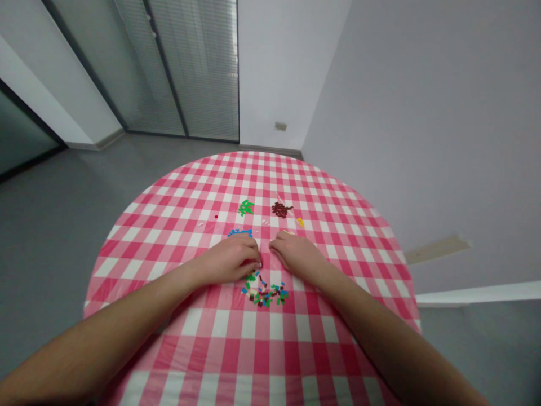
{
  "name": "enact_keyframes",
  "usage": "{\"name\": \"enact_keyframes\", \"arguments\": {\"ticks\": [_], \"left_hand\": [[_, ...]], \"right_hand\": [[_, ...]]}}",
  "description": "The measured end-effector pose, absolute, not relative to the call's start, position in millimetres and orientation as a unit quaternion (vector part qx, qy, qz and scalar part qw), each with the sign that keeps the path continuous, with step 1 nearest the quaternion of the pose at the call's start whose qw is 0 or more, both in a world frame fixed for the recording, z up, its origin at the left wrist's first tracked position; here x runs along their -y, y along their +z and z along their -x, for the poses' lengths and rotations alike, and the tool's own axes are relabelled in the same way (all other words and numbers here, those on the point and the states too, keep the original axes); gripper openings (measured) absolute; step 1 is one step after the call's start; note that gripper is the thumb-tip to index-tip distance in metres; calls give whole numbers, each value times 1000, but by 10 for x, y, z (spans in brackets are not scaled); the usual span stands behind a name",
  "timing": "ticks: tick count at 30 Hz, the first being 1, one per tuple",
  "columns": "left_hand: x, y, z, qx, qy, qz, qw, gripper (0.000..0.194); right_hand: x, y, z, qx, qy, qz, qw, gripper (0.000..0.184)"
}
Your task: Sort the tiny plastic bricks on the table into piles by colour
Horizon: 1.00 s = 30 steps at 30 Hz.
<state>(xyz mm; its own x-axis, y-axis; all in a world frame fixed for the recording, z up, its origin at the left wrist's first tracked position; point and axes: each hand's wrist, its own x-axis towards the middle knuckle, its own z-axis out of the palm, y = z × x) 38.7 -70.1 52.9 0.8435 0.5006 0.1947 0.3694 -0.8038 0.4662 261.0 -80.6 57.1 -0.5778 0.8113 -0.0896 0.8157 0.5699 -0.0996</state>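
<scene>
My left hand is closed, thumb and fingertips pinched together just above a mixed heap of tiny brick-like pieces in green, blue, brown, red and cream. A small speck shows at those fingertips, too tiny to name. Partly behind this hand lies a blue pile of pieces. My right hand rests to the right with its fingers curled down to the cloth; whatever they hold is hidden. Some cream pieces peek out just beyond its knuckles.
Farther back lie a green pile and a dark brown pile. Yellow pieces sit to the right, a lone red piece to the left. A pink-and-white checked cloth covers the round table. A wall stands behind and to the right.
</scene>
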Motion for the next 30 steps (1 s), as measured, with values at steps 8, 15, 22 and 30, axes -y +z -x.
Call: {"name": "enact_keyframes", "arguments": {"ticks": [8,15,22,30], "left_hand": [[631,471,-380,-294,141,-940,101,19],[654,481,-415,-288,129,-948,50,27],[629,455,-396,-295,159,-940,64,24],[625,455,-382,-303,146,-939,71,22]], "right_hand": [[800,579,-2618,-895,-32,-444,34,24],[799,719,-2721,-895,-71,-440,29,24],[800,707,-2713,-905,-91,-415,27,24],[785,600,-2630,-881,-17,-473,21,30]]}}
